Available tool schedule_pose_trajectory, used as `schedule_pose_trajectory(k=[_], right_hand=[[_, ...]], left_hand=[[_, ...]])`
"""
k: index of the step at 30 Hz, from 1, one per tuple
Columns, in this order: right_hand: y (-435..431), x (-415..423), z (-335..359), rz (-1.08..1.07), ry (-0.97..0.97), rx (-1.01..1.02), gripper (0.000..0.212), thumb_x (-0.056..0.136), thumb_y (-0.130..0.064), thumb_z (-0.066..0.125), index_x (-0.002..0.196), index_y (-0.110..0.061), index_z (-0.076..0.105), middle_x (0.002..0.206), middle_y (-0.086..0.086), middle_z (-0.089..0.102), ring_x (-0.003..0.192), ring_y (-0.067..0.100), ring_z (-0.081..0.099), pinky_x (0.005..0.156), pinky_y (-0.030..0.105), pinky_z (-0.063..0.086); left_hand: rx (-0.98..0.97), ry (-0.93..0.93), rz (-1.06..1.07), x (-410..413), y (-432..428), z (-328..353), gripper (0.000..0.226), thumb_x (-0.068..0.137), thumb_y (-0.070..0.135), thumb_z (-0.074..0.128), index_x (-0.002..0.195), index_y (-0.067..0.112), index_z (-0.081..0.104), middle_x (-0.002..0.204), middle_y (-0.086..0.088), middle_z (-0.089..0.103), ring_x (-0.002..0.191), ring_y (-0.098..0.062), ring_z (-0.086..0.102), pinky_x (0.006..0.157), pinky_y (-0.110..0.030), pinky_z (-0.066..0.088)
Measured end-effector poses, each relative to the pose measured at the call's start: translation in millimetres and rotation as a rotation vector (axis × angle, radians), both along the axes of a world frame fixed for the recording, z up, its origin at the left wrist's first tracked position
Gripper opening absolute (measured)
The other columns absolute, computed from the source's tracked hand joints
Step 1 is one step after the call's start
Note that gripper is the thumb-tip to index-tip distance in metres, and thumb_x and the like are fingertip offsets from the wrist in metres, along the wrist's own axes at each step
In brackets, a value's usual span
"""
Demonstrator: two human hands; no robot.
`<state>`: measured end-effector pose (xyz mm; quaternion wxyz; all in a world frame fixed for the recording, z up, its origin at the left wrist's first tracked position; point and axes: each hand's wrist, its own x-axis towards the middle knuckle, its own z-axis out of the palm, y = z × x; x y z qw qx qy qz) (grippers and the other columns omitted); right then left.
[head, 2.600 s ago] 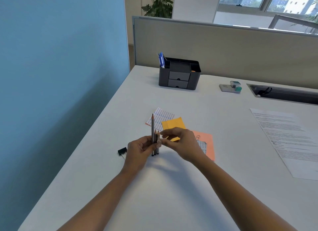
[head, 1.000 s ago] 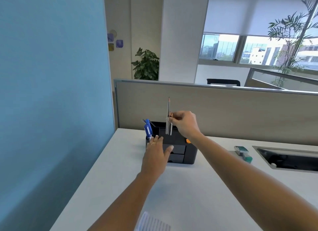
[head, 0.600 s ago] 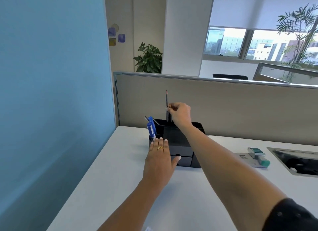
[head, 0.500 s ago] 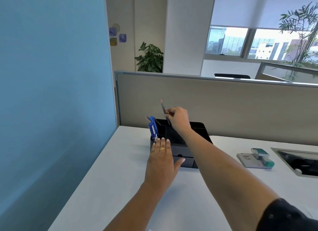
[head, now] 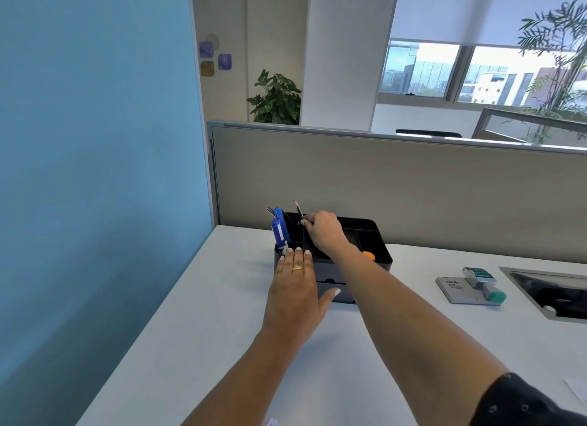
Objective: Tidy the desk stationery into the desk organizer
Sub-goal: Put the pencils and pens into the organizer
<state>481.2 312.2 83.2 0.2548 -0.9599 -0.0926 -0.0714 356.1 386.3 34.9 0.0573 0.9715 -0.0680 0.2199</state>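
Observation:
A black desk organizer (head: pixel 378 244) with small front drawers stands at the back of the white desk, against the beige partition. My right hand (head: pixel 324 231) reaches over its rear compartments and pinches the pencils (head: pixel 298 210), which lean left with their lower ends down inside a compartment. My left hand (head: pixel 295 286) lies flat against the organizer's front left side, fingers straight. A blue marker (head: pixel 279 231) and dark pens stand in the left compartment. Something orange (head: pixel 369 255) sits in a front right compartment.
A grey stamp pad with a teal-capped stamp (head: pixel 470 287) lies to the organizer's right. Further right is a recessed cable tray (head: pixel 552 292) in the desk. A blue wall (head: pixel 95 171) borders the desk on the left. A paper corner (head: pixel 579 394) shows at the right edge.
My right hand carried the pencils from the desk's middle to the organizer and lowered them into a rear compartment, where they now tilt left. My left hand moved to the organizer's front.

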Motion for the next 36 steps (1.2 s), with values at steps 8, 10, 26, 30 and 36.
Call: schedule_pose_trajectory(k=[8,10,26,30,36], right_hand=[[1,-3,3,0.027,0.074,-0.010,0.033,0.099,-0.016,0.038,0.124,-0.003,0.056,0.119,0.019,0.061,0.107,0.031,0.057,0.090,0.034,0.046],[0,-6,6,0.044,0.095,-0.014,0.035,0.098,-0.014,0.038,0.128,-0.004,0.052,0.124,0.019,0.058,0.111,0.031,0.056,0.097,0.037,0.046],[-57,-75,18,0.158,0.114,-0.215,0.031,0.095,-0.005,0.034,0.113,0.006,0.056,0.119,0.020,0.060,0.113,0.036,0.053,0.098,0.045,0.042],[-70,-105,11,0.177,0.066,-0.252,0.038,0.098,-0.004,0.029,0.131,0.000,0.047,0.140,0.014,0.047,0.130,0.029,0.041,0.110,0.036,0.024],[-79,-140,-11,0.168,0.020,-0.191,0.042,0.100,-0.013,0.034,0.141,-0.007,0.035,0.155,0.006,0.021,0.143,0.023,0.018,0.116,0.032,0.014]], left_hand=[[0.061,-0.035,0.018,1,1,-3,0.080,0.052,0.066,0.073,0.102,0.004,0.071,0.101,-0.010,0.072,0.097,-0.025,0.068,0.080,-0.033,0.054],[0.064,-0.030,-0.005,2,2,-3,0.078,0.055,0.064,0.073,0.104,0.004,0.070,0.102,-0.011,0.072,0.098,-0.024,0.068,0.082,-0.033,0.054],[-0.125,0.180,-0.073,-7,7,18,0.061,0.097,0.028,0.040,0.148,0.011,0.010,0.156,-0.005,0.013,0.145,-0.019,0.005,0.117,-0.029,0.006],[-0.234,0.235,-0.106,-13,12,25,0.067,0.094,0.025,0.048,0.147,0.010,0.010,0.157,-0.006,0.012,0.145,-0.020,0.005,0.117,-0.031,0.008],[-0.239,0.231,-0.087,-31,23,27,0.069,0.093,0.025,0.050,0.147,0.009,0.010,0.157,-0.007,0.010,0.145,-0.021,0.007,0.117,-0.033,0.009]])
